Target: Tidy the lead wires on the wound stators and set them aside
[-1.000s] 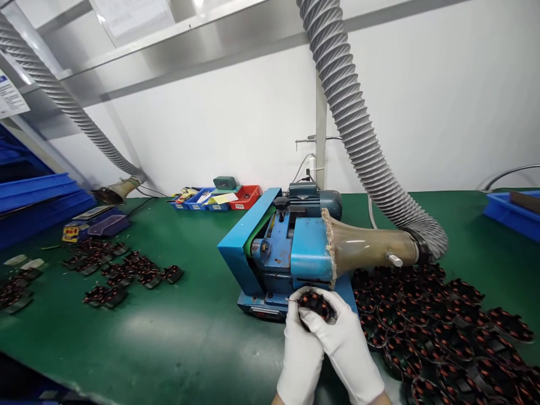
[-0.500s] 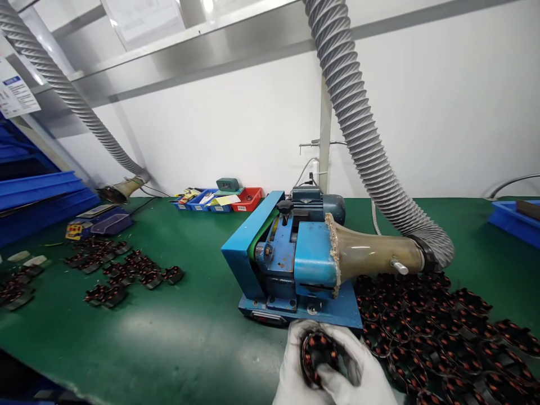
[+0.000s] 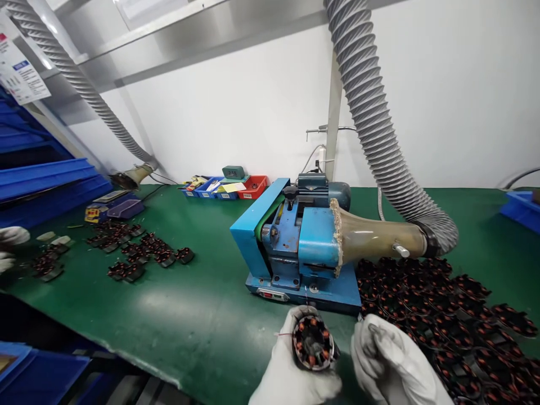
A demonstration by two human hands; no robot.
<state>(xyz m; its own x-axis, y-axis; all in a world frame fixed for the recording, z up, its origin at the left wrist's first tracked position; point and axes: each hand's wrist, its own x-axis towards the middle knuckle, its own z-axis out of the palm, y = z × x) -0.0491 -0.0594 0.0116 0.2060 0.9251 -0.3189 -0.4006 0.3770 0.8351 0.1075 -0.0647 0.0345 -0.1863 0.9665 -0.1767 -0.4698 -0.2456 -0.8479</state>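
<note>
Both my hands wear white gloves, low in the view. My left hand (image 3: 291, 368) is closed around a round black stator with copper windings (image 3: 312, 343), its open face turned toward me and a thin wire sticking out at its left. My right hand (image 3: 390, 360) hangs just to the right of the stator, apart from it, fingers loosely curled with nothing visible in them. Both hands are a little in front of the blue bench machine (image 3: 295, 247).
A grey ribbed hose (image 3: 375, 129) joins the machine through a tan funnel (image 3: 375, 239). A large heap of stators (image 3: 442, 320) lies on the green table at right, a smaller group (image 3: 139, 253) at left. Small bins (image 3: 225, 188) stand at the back. Another person's gloved hand (image 3: 10, 244) shows at far left.
The stator has come away from the machine's front toward me. My right hand has let go of it and moved right; only my left holds it. The view has shifted right.
</note>
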